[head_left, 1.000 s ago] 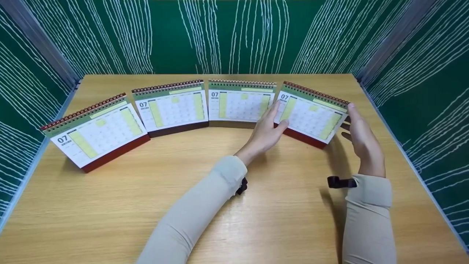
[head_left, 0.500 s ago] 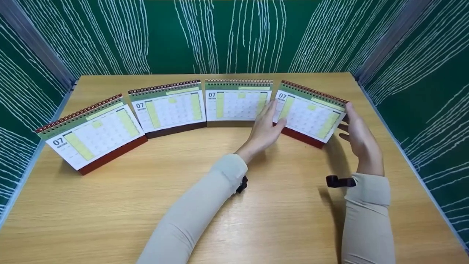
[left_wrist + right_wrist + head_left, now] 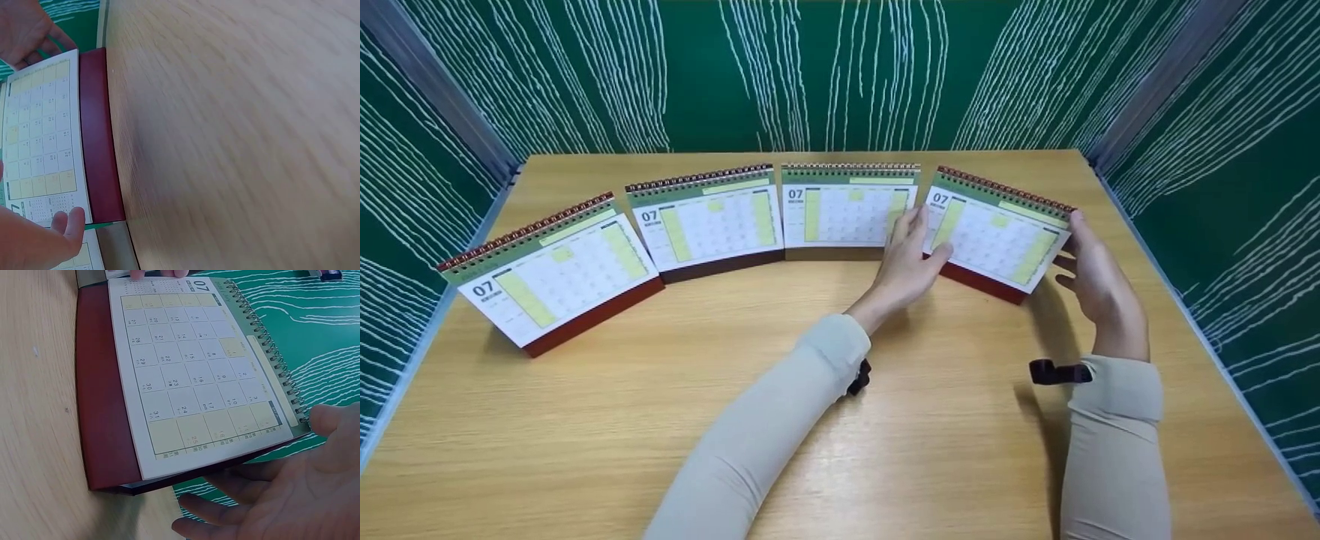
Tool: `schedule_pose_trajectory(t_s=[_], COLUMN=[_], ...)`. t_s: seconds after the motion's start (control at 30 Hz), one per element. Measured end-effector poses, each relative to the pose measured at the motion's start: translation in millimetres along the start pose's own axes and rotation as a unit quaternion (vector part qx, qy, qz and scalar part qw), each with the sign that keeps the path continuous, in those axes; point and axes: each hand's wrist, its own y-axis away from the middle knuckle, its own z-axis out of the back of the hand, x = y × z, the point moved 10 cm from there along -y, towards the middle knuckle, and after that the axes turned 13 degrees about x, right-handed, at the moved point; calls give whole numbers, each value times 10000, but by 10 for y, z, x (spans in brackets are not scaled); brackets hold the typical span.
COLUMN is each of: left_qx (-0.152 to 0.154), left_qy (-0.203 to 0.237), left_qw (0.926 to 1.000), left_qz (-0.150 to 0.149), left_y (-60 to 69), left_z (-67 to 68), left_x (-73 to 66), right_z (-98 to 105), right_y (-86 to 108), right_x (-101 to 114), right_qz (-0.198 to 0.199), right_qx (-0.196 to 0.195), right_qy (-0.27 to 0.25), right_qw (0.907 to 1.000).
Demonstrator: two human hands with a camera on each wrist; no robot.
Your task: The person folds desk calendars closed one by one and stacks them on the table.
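The rightmost desk calendar (image 3: 996, 232), with a red base and spiral binding, stands angled on the table between both hands. At its left side is my left hand (image 3: 911, 259), fingers extended over the gap to the neighbouring brown-based calendar (image 3: 847, 214); its thumb lies by the page's lower left edge. My right hand (image 3: 1102, 289) is at the right side, thumb at the upper corner by the binding. In the right wrist view, the fingers of the right hand (image 3: 304, 486) spread loosely beside the red base (image 3: 107, 394). The left wrist view shows the left hand (image 3: 34, 242) at the page edge.
To the left stand a dark-based calendar (image 3: 709, 225) and a red-based calendar (image 3: 559, 274), all forming an arc. Green walls (image 3: 720, 75) with white lines enclose the wooden table (image 3: 585, 435) at the back and sides.
The head view shifts slightly. Both hands stay at the sides of the rightmost calendar, and the calendars keep their places.
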Motion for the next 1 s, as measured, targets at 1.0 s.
schedule_pose_trajectory(t_s=[1.0], left_qx=[-111], left_qy=[229], left_qw=[9997], left_qz=[59], left_y=[4], left_z=[21], left_x=[59], right_z=[55], right_y=[9], right_x=[197], right_qz=[1558], right_qx=[-529], right_qy=[-788], right_qw=[9832])
